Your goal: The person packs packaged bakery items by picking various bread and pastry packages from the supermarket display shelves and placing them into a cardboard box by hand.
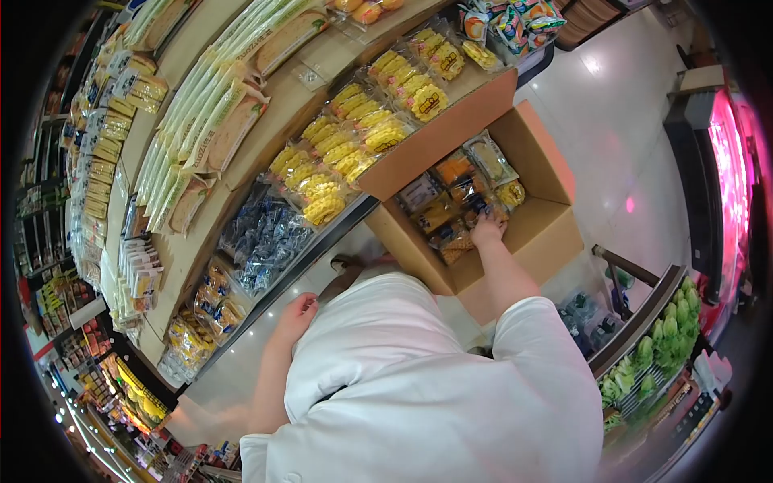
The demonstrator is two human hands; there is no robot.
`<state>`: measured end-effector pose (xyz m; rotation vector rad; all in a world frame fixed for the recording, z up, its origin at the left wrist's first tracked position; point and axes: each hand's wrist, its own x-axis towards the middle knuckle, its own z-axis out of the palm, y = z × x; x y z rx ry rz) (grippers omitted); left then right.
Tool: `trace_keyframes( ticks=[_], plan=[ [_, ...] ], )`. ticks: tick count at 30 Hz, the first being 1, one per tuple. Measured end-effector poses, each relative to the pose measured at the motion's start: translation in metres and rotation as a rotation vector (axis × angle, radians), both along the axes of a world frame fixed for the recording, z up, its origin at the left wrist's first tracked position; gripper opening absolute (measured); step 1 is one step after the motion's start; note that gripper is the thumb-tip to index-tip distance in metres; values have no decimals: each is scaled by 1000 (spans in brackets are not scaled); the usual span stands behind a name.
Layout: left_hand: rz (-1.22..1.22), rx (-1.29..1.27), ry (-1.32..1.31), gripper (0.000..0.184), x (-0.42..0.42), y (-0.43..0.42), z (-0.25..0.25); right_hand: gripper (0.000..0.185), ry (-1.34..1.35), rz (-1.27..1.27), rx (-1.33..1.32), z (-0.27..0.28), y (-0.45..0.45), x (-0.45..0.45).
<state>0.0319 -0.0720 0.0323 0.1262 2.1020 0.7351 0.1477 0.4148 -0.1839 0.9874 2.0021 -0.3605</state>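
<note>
My right hand reaches down into an open cardboard box, its fingers closed on a clear plastic-wrapped food package with a dark label. Part of that package is hidden by the fingers. Around it in the box lie several more wrapped packs, among them an orange pack and a pale pack. At my left side hangs my left hand, its fingers loosely bent and apart, with nothing visible in them. It is near the shelf edge but does not touch it.
Left of the box, a tiered wooden shelf holds bagged yellow snacks, blue-wrapped packs and long bread packages. A rack of green vegetables stands at the right. Pale floor shows beyond the box.
</note>
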Motion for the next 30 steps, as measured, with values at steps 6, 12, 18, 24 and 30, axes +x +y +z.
trace_keyframes(
  ticks=[6, 12, 18, 24, 30],
  plan=[
    [38, 54, -8, 28, 4, -33, -20, 69, -80, 95, -48, -6, 15, 1],
    [-19, 54, 26, 32, -4, -65, -22, 51, 283, 104, -50, 17, -36, 8],
    [-36, 122, -11, 31, -17, -128, -43, 38, 911, 80, 35, 87, -129, 11],
    [-36, 276, 31, 33, -28, -199, -53, 40, 1131, 110, 105, 150, -240, 4],
    [-174, 387, 84, 34, -30, -228, -37, 44, 1016, 104, -95, 129, -334, 29]
  ],
)
